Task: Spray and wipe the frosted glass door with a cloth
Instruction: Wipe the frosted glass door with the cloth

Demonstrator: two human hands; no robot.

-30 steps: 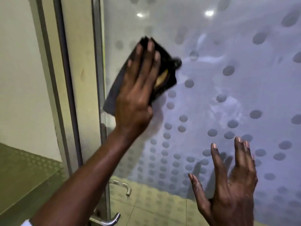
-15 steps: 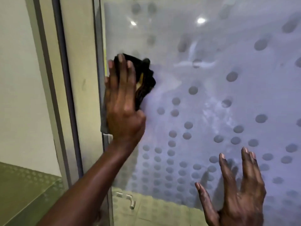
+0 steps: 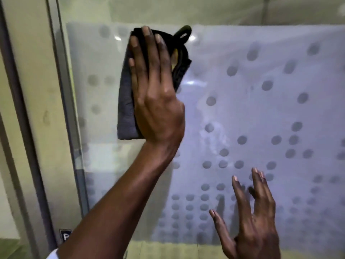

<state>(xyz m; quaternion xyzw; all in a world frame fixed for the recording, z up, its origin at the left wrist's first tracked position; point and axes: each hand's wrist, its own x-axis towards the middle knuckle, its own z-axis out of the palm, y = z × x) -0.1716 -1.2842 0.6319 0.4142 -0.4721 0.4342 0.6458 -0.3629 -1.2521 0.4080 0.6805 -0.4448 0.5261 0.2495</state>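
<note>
The frosted glass door (image 3: 270, 113) fills the view, pale with rows of clear dots and smeared wet streaks near its middle. My left hand (image 3: 156, 101) presses a dark grey and black cloth (image 3: 127, 105) flat against the glass, near the top left corner of the frosted area. The cloth's hanging loop sticks up beside my fingertips. My right hand (image 3: 255, 221) rests low on the glass at the right, fingers spread, holding nothing. No spray bottle is in view.
A grey metal door frame (image 3: 61, 94) runs down the left of the glass, with a beige wall beyond it. A small dark label (image 3: 65, 236) sits low on the frame. Clear glass lies above the frosted band.
My left hand slid the cloth left to the door's edge, then up toward the top of the frosted area. My view lifted, and the door handles dropped out of sight. My right hand stayed put.
</note>
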